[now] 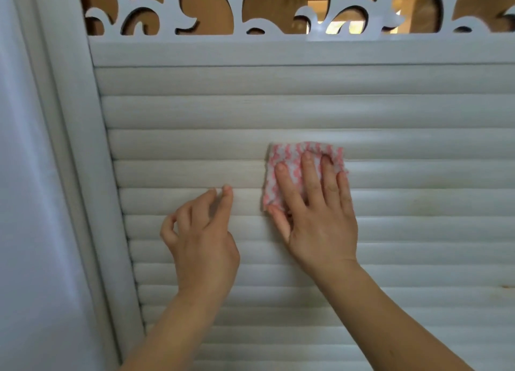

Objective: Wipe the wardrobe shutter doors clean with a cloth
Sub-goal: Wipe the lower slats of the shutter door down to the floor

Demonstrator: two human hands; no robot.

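Right hand lies flat on a pink-and-white cloth, centre of frame; fingers straight and spread, pressing it against the white shutter door. No closed grip: cloth sits under the fingers and palm, its edges showing above the fingertips and to the left of them. Left hand, lower left of the cloth and apart from it, holds nothing; two fingertips touch a slat, the others loosely curled. White scrollwork panel runs along the top of frame.
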